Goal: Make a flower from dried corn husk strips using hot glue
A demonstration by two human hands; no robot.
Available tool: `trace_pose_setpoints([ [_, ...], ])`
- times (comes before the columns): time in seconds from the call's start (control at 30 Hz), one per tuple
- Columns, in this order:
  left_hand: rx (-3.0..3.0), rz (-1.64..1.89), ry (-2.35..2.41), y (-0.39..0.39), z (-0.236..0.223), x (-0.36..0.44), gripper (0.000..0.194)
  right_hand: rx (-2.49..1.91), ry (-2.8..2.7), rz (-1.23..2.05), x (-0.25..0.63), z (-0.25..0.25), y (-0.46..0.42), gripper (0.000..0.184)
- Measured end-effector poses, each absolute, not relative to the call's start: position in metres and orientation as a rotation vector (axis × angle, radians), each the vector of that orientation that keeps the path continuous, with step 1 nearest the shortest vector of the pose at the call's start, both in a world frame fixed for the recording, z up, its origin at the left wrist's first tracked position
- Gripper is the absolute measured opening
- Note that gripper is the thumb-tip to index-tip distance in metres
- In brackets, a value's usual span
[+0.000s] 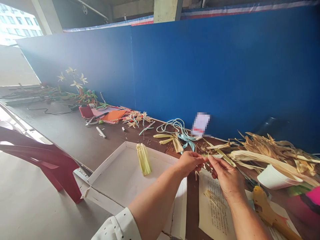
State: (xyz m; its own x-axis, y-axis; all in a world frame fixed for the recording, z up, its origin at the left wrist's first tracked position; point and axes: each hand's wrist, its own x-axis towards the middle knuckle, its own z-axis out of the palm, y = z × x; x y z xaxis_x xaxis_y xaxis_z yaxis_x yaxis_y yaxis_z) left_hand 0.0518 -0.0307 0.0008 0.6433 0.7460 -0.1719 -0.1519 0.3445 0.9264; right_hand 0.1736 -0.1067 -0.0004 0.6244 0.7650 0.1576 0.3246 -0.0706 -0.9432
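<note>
My left hand (pixel 192 163) and my right hand (pixel 223 171) meet above the table, fingertips pinched close together. Between them runs a pale green strip of corn husk (pixel 215 156), gripped by both. Its lower part is hidden behind my fingers. Left of my forearm, a folded piece of green-yellow corn husk (pixel 143 160) lies in a shallow white box lid (pixel 117 180). Just beyond my hands are husk pieces (pixel 177 144) and a light blue ribbon (pixel 188 141). A printed sheet (pixel 212 203) with thin husk shreds on it lies below my right hand.
Dried husks (pixel 270 150) heap at the right beside a white cup (pixel 278 176). A yellow glue gun (pixel 266 206) lies near my right forearm. Coiled pale cord (pixel 172 125), husk flowers (pixel 136 118) and orange paper (pixel 113 115) line the blue partition (pixel 220 66). A red chair (pixel 50 160) stands left.
</note>
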Motion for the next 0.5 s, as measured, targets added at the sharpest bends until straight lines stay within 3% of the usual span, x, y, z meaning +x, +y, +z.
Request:
trace_pose_setpoints([
  [0.3,1.065,0.614,0.671,-0.037,0.004,0.051,0.046,-1.551,-0.747,0.538,0.181,-0.018,-0.099,0.049],
  [0.5,1.208,0.611,0.693,-0.039,0.006,0.052,0.039,-1.619,-0.741,0.359,0.175,-0.004,-0.105,0.047],
])
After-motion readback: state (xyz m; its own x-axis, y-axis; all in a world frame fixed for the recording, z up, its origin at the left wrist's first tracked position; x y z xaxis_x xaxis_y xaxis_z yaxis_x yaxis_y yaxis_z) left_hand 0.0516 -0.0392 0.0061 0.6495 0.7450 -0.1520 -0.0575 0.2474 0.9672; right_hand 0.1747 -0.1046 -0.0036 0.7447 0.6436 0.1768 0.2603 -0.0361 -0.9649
